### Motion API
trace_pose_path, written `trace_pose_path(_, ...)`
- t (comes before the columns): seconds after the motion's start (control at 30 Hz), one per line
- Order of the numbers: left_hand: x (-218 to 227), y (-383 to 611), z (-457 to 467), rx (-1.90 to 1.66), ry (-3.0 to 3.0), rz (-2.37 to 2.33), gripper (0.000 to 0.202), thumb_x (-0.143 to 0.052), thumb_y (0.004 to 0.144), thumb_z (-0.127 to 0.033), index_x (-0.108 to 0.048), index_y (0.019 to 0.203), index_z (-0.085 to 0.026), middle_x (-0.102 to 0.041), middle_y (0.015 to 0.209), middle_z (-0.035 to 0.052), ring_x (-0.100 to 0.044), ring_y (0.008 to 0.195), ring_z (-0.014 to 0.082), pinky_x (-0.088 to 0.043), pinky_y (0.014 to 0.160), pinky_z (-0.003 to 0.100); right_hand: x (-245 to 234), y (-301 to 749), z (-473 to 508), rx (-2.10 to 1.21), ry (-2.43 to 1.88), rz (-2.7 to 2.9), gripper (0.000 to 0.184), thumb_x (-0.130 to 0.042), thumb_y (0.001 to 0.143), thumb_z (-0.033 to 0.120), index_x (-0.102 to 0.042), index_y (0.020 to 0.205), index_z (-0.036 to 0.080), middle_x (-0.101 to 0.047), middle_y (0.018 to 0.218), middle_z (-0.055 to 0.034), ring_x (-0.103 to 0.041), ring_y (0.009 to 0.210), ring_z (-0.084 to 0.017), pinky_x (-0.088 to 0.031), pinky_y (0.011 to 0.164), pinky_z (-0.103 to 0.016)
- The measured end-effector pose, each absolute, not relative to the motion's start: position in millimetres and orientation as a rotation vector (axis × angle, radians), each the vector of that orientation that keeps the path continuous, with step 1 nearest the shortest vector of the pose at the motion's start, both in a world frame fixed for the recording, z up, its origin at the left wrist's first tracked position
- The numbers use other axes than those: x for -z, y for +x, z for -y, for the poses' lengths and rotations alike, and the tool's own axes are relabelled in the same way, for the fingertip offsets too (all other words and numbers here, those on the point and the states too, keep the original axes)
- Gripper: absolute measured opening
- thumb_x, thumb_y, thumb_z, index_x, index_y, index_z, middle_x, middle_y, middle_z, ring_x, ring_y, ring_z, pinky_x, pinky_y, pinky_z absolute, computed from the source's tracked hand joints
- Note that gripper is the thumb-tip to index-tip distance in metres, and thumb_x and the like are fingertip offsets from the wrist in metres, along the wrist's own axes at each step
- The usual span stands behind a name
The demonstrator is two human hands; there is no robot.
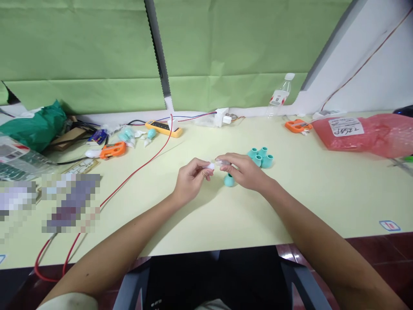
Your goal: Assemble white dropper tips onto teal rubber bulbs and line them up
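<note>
Both hands meet above the middle of the pale yellow table [290, 202]. My left hand [191, 178] is closed in a pinch on a small white piece [211, 165]. My right hand [245, 171] is closed on a small clear piece [223, 162], its tip almost touching the white piece. Just below my right fingers a teal rubber bulb [229, 181] sits on the table. Several more teal bulbs [261, 157] stand in a cluster just behind my right hand.
A red wire [135, 171] runs across the left side. At the back lie a yellow power strip [163, 128], two orange tools [112, 150] [298, 125], a water bottle [280, 97], a green bag [35, 125] and a red bubble-wrap bag [364, 134].
</note>
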State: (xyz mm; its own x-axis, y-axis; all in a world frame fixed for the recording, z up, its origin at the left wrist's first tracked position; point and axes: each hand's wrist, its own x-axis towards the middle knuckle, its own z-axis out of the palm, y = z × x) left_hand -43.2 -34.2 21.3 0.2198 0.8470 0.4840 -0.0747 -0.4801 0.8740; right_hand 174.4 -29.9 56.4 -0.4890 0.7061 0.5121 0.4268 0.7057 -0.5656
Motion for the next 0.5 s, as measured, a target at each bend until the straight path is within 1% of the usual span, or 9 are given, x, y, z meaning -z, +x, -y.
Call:
trace_pose_path(0.07,-19.9,-43.1,35.0,-1.386,1.713,-0.739,0.017,-0.071,0.092,-0.034,-0.068,0.095,-0.017,-0.071,0.082,0.0024,-0.067,0.066,0.0117,-0.057,0.065,0.027,-56.1,174.2,31.9,-0.486,-0.828,2.167,0.024,-0.053,0.103,0.033,-0.067,0.118,0.022,-0.070,0.098,-0.0088,-0.063,0.086,-0.022,-0.050,0.080,-0.037)
trace_pose_path(0.17,-20.0,-44.2,34.6,-1.396,1.761,-0.752,0.017,-0.071,0.092,-0.034,-0.069,0.093,-0.017,-0.070,0.080,0.0021,-0.066,0.065,0.0114,-0.057,0.063,0.027,-57.1,173.3,34.1,-0.528,-0.790,2.174,0.023,-0.053,0.103,0.033,-0.069,0.116,0.023,-0.070,0.097,-0.0077,-0.061,0.084,-0.021,-0.049,0.078,-0.035)
trace_pose_path(0.27,-21.3,-45.5,32.9,-1.391,1.794,-0.766,0.017,-0.072,0.091,-0.034,-0.070,0.091,-0.017,-0.070,0.079,0.0022,-0.066,0.064,0.0113,-0.057,0.062,0.026,-57.9,172.7,35.1,-0.561,-0.768,2.188,0.023,-0.053,0.104,0.034,-0.069,0.114,0.023,-0.070,0.099,-0.0078,-0.062,0.085,-0.020,-0.048,0.078,-0.034)
trace_pose_path(0.4,-20.6,-46.3,30.6,-1.387,1.829,-0.757,0.016,-0.073,0.091,-0.033,-0.072,0.092,-0.018,-0.071,0.080,0.0025,-0.066,0.064,0.0113,-0.057,0.061,0.026,-58.1,173.1,35.6,-0.642,-0.793,2.196,0.024,-0.052,0.104,0.035,-0.069,0.114,0.022,-0.072,0.105,-0.0095,-0.064,0.091,-0.021,-0.048,0.083,-0.035)
trace_pose_path(0.5,-20.2,-46.2,29.9,-1.424,1.874,-0.712,0.015,-0.073,0.091,-0.032,-0.072,0.091,-0.018,-0.072,0.083,0.0035,-0.067,0.065,0.0118,-0.058,0.061,0.027,-58.2,173.2,36.2,-0.688,-0.816,2.185,0.026,-0.051,0.104,0.038,-0.069,0.112,0.022,-0.073,0.104,-0.0085,-0.064,0.090,-0.020,-0.047,0.081,-0.033)
